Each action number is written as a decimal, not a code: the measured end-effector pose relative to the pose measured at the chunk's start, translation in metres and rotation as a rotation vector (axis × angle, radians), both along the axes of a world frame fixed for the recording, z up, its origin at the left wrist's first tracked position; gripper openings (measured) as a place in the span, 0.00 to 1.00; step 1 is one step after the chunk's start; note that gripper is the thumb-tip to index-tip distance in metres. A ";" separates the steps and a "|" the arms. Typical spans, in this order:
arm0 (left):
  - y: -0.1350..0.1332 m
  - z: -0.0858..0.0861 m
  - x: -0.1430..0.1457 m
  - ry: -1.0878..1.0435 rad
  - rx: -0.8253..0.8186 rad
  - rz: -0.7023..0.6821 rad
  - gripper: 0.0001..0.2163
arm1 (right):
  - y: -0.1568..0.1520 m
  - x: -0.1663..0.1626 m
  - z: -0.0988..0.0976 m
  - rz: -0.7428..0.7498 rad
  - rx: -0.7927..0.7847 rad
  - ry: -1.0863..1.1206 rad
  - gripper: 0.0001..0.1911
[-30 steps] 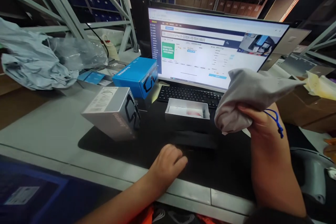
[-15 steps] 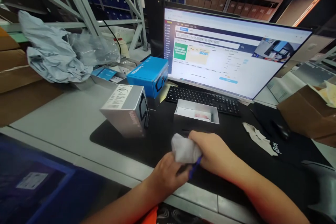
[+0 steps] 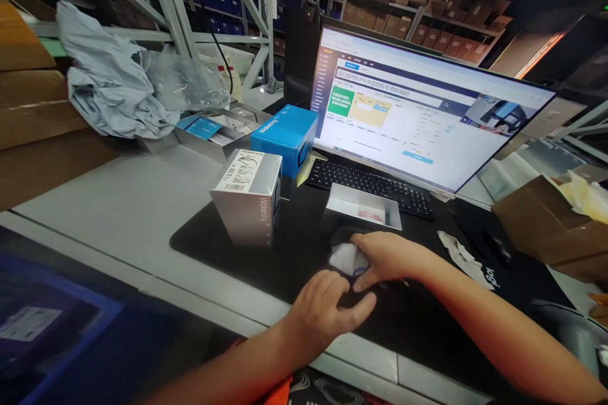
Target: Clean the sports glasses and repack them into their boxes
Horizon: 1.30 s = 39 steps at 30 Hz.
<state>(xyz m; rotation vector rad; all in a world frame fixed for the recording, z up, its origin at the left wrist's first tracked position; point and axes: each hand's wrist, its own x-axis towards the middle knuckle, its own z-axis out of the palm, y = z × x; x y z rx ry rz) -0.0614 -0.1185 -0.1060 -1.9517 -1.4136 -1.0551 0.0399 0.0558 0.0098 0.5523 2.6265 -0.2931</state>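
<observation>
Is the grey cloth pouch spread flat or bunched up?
Bunched up: the grey cloth pouch is a wad gripped by the right hand on the black desk mat.

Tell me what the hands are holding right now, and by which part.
The right hand clutches a bunched grey pouch at its corded end; whether the left hand grips cannot be told.

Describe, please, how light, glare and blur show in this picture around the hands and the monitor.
Head view: the monitor glares brightest, its small text unreadable; the black mat lies dim; the right hand on the grey cloth and the left hand beside it look slightly soft; shelf posts lean from lens distortion.
</observation>
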 end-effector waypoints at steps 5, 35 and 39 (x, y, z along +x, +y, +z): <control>-0.007 0.006 -0.002 -0.017 -0.155 0.094 0.18 | -0.001 0.027 0.000 -0.074 -0.461 0.258 0.30; 0.012 0.031 -0.024 0.105 -0.505 0.137 0.35 | -0.099 0.123 -0.110 -0.629 -0.010 0.985 0.20; 0.026 0.043 -0.017 0.174 -0.452 0.073 0.43 | -0.096 0.120 -0.098 -0.611 -0.075 0.920 0.22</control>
